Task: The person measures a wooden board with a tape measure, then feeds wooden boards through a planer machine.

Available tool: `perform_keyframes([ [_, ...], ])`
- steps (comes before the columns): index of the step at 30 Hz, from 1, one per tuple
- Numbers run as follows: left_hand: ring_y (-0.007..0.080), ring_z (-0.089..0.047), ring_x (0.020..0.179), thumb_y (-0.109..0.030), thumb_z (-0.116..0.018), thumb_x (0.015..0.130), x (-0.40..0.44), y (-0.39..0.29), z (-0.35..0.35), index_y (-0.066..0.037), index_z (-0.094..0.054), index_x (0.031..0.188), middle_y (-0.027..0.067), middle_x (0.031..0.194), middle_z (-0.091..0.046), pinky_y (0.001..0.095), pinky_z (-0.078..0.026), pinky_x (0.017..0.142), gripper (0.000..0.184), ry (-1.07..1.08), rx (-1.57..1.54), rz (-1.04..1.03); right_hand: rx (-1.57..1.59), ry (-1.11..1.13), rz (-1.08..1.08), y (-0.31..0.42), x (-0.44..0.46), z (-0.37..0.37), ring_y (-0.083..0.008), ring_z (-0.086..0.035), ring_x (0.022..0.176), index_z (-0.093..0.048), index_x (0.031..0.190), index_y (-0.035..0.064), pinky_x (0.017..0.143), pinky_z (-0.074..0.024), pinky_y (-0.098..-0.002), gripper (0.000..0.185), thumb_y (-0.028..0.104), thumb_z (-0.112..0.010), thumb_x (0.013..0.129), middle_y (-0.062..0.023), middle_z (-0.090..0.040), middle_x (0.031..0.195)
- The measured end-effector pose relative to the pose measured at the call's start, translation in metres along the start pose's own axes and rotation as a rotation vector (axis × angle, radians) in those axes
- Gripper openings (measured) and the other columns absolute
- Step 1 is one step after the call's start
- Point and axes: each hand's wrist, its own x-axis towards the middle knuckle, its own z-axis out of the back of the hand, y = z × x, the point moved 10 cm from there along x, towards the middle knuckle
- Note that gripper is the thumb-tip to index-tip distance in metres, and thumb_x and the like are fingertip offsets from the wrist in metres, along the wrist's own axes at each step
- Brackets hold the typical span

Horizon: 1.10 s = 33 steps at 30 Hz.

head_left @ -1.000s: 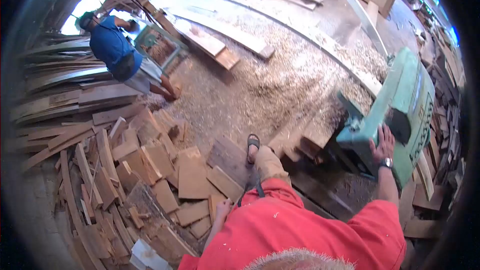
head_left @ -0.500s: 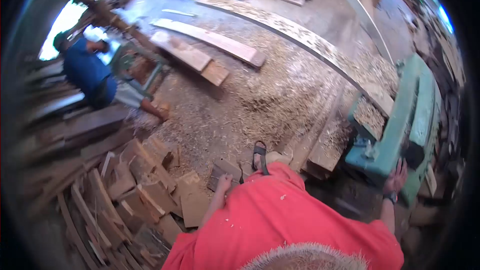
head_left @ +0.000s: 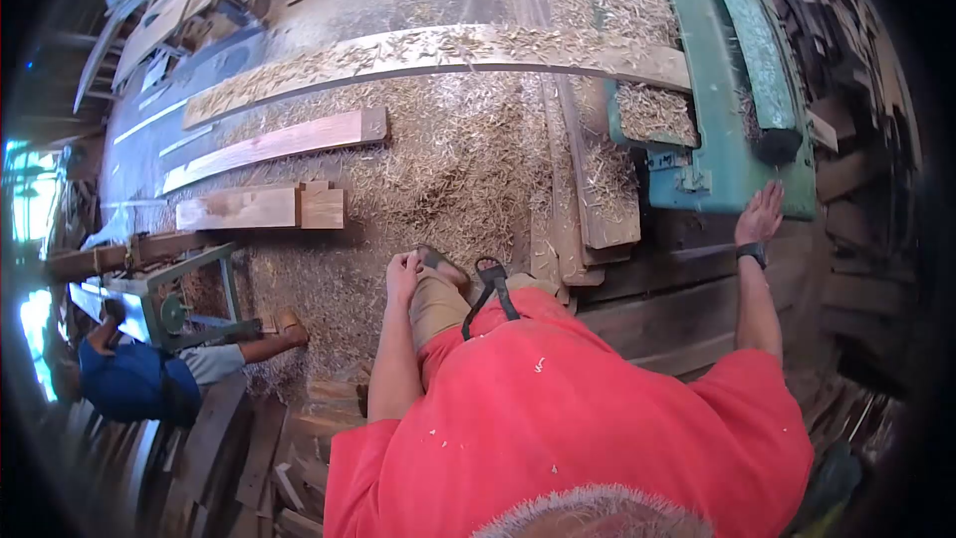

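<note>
My right hand rests on the near end of a green woodworking machine, with fingers stretched out and a dark watch on the wrist. Just beyond its fingertips is a black round part of the machine. A long board, strewn with wood shavings, reaches from the left to the machine's side. My left hand hangs beside my thigh, away from the machine, its fingers curled in; no object shows in it.
Shavings cover much of the floor. Shorter planks and stacked boards lie there. At the left, a person in blue is beside a green-framed stand. Wood pieces are piled near my left side.
My view has swung to the right, so the machine now sits higher in the picture and the person in blue lower. My right hand stays at the machine's end; my left arm is farther forward.
</note>
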Motion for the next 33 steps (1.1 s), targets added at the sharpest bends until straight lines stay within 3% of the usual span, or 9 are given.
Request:
perform_keyframes([
  [3,0.018,-0.068,0.079,-0.029,-0.061,0.092,0.019,0.01,-0.004,0.004,-0.065,0.098,0.0138,0.081,-0.068,0.0322,-0.053,0.07,0.034,0.065,0.099,0.019,0.022,-0.012,-0.088,0.031,-0.027,0.003,-0.0291,-0.025,0.144,-0.032,0.149,0.0102,0.11,-0.0276,-0.0518,0.059,0.039,-0.042,0.099,-0.0101,-0.026,0.156],
  [4,0.018,-0.068,0.079,-0.029,-0.061,0.092,0.028,0.026,-0.002,0.004,-0.065,0.098,0.0138,0.081,-0.068,0.0322,-0.053,0.07,0.034,0.058,0.109,0.023,-0.025,0.082,-0.125,0.053,-0.028,0.017,-0.0311,-0.024,0.144,-0.031,0.148,0.0065,0.111,-0.0276,-0.0499,0.068,0.041,-0.052,0.094,-0.013,-0.026,0.156],
  [6,0.0128,-0.063,0.071,-0.03,-0.058,0.095,0.05,0.047,-0.005,-0.001,-0.063,0.095,0.007,0.081,-0.067,0.0257,-0.048,0.061,0.03,0.171,0.424,-0.093,0.005,0.16,-0.145,0.066,-0.031,0.017,-0.0322,-0.022,0.144,-0.03,0.148,0.0046,0.112,-0.0263,-0.0488,0.071,0.041,-0.054,0.092,-0.0145,-0.025,0.156],
  [9,0.0115,-0.061,0.069,-0.03,-0.059,0.094,0.059,0.041,-0.002,-0.002,-0.063,0.091,0.006,0.078,-0.066,0.0263,-0.046,0.058,0.029,0.351,0.586,-0.082,0.021,0.225,-0.149,0.06,-0.025,0.006,-0.0354,-0.02,0.144,-0.027,0.148,0.0001,0.116,-0.023,-0.0443,0.077,0.036,-0.06,0.089,-0.0195,-0.021,0.156],
  [11,0.011,-0.06,0.068,-0.034,-0.059,0.094,0.085,0.058,0.0,-0.003,-0.063,0.094,0.0056,0.081,-0.066,0.0277,-0.046,0.056,0.031,0.401,0.417,0.083,0.002,0.453,-0.217,0.059,-0.023,-0.009,-0.0366,-0.019,0.144,-0.025,0.148,-0.0017,0.118,-0.021,-0.0409,0.08,0.035,-0.062,0.087,-0.0212,-0.019,0.156],
  [14,0.0138,-0.063,0.078,-0.048,-0.053,0.095,0.096,-0.008,0.011,-0.002,-0.058,0.109,0.0077,0.099,-0.066,0.0281,-0.048,0.063,0.048,0.303,-0.06,0.257,-0.029,0.559,-0.263,0.061,-0.017,-0.016,-0.0357,-0.017,0.145,-0.022,0.149,-0.0016,0.118,-0.0192,-0.0401,0.09,0.035,-0.069,0.081,-0.022,-0.017,0.157],
  [24,0.0221,-0.059,0.113,-0.057,-0.048,0.095,0.188,-0.221,-0.068,0.003,-0.039,0.138,0.0136,0.13,-0.057,0.032,-0.049,0.089,0.075,0.388,-0.436,0.071,-0.024,0.754,-0.39,0.048,-0.017,-0.053,-0.0359,-0.012,0.146,-0.015,0.151,-0.0001,0.12,-0.0174,-0.0385,0.106,0.03,-0.079,0.072,-0.022,-0.007,0.158],
  [28,0.0262,-0.049,0.128,-0.061,-0.052,0.091,0.197,-0.264,-0.106,0.003,-0.029,0.144,0.0155,0.143,-0.046,0.0355,-0.045,0.099,0.086,0.466,-0.554,0.092,0.011,0.778,-0.441,0.051,-0.018,-0.057,-0.0352,-0.011,0.147,-0.013,0.151,0.0002,0.12,-0.0168,-0.0379,0.109,0.027,-0.081,0.07,-0.0215,-0.005,0.159],
  [33,0.0279,-0.046,0.13,-0.061,-0.058,0.088,0.213,-0.287,-0.137,-0.006,-0.035,0.142,0.0161,0.143,-0.043,0.0393,-0.044,0.103,0.081,0.425,-0.612,0.113,-0.013,0.799,-0.45,0.051,-0.027,-0.066,-0.0348,-0.011,0.147,-0.013,0.151,0.0003,0.12,-0.0178,-0.038,0.104,0.023,-0.078,0.073,-0.0202,-0.006,0.159],
])
